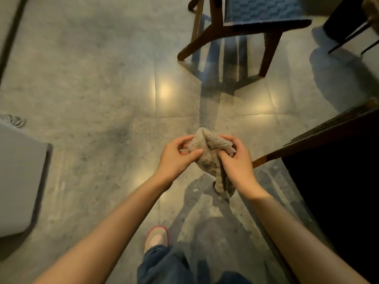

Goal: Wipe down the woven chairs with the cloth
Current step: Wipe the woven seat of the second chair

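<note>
A crumpled beige cloth [207,154] hangs between my two hands at the middle of the view, over the floor. My left hand [176,156] pinches its left side with thumb and fingers. My right hand [238,160] grips its right side, and a tail of cloth dangles below that hand. A woven chair [260,11] with a dark blue seat and brown wooden legs stands at the top, well ahead of my hands. Part of a second dark chair or table edge [320,136] juts in at the right, close to my right hand.
The floor is polished grey tile [102,78] with light reflections. A grey box-like object [18,177] sits at the left edge. Dark thin furniture legs [348,37] show at the top right. My foot in a red-trimmed slipper [156,238] is below my hands.
</note>
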Tool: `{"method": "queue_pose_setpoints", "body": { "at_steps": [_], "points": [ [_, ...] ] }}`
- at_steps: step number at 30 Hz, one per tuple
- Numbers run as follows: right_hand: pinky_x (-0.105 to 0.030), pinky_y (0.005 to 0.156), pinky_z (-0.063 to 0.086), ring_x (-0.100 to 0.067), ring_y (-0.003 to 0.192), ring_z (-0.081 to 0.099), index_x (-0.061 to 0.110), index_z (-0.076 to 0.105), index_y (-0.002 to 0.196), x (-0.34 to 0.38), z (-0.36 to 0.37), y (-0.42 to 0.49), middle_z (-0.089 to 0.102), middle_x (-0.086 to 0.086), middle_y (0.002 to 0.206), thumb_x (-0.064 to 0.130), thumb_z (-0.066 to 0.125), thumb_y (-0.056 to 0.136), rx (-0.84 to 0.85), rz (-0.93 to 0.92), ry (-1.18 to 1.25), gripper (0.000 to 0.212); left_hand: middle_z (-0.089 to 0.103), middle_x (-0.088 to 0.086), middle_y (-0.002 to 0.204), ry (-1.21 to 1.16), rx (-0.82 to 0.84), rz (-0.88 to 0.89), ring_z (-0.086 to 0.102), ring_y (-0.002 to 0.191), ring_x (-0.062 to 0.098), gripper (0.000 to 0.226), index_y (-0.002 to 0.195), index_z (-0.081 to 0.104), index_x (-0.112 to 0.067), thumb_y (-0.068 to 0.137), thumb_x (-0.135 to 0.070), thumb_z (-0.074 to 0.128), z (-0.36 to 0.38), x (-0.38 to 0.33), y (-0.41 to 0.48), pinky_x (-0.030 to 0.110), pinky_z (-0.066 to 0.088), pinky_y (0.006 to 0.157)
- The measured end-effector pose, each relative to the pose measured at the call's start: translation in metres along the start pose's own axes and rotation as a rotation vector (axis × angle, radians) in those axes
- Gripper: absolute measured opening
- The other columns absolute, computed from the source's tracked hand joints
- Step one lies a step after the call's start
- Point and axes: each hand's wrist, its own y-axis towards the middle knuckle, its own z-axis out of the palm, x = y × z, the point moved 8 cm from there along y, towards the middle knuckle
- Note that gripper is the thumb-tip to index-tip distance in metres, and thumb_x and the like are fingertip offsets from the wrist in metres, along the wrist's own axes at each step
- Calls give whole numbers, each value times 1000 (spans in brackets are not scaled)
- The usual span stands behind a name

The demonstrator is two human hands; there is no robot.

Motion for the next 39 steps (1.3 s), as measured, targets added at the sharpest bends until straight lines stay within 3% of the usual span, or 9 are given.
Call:
{"method": "queue_pose_setpoints", "body": {
  "at_steps": [5,9,13,18,25,29,34,36,39],
  "points": [
    [-11,72,48,5,85,62,25,61,96,110,-9,-19,66,5,94,-5,57,87,-12,32,43,32,69,1,96,-131,-45,-30,65,78,1,34,118,60,-8,86,1,64,-31,-98,-39,18,54,74],
    [-10,69,48,6,81,62,27,59,95,197,-24,-23,64,6,91,-5,56,89,10,14,102,33,63,6,113,-35,-8,18,61,95,10,35,117,57,-23,89,-3,61,-46,-180,-50,25,53,82],
    [-20,74,53,-8,87,62,23,58,95,257,-44,-10,63,2,91,-4,52,90,-13,49,112,28,44,10,126,-53,21,-84,55,111,20,63,138,34,-32,87,-17,66,-54,-226,-45,37,50,94],
    [-23,74,52,-12,84,60,17,60,92,309,-75,20,62,-1,86,-9,51,87,-31,-21,64,28,61,5,111,-88,205,-91,67,94,8,83,146,19,-30,83,-13,69,-31,-270,-9,23,56,78],
    [-17,63,46,-1,69,55,7,61,85,325,-138,100,59,2,77,-20,54,76,-146,-74,45,29,46,4,137,152,376,128,51,122,15,75,144,28,-24,83,-7,68,33,-359,87,32,51,95],
    [-13,59,49,0,74,60,17,57,94,304,-161,161,59,2,90,-8,67,76,-16,139,110,32,39,-5,143,283,478,127,41,128,11,73,141,27,-36,86,-4,63,82,-406,157,25,42,97],
    [-15,68,39,-6,104,46,33,54,91,292,-201,228,42,11,113,35,78,75,-49,307,-92,29,47,-26,112,452,729,134,51,105,-7,66,123,44,-42,84,9,55,149,-457,216,31,48,96],
    [-15,73,38,-3,105,45,35,46,96,300,-228,252,40,12,114,37,77,75,-186,254,-103,37,49,-25,108,538,833,173,50,99,-19,62,118,48,-41,84,10,54,172,-471,233,20,51,87],
    [-11,77,36,0,110,42,47,35,112,318,-258,284,36,18,120,29,78,75,-291,141,-46,60,53,-21,107,680,976,333,51,101,-13,52,116,52,-35,86,7,55,209,-499,256,11,47,83]
  ]
}}
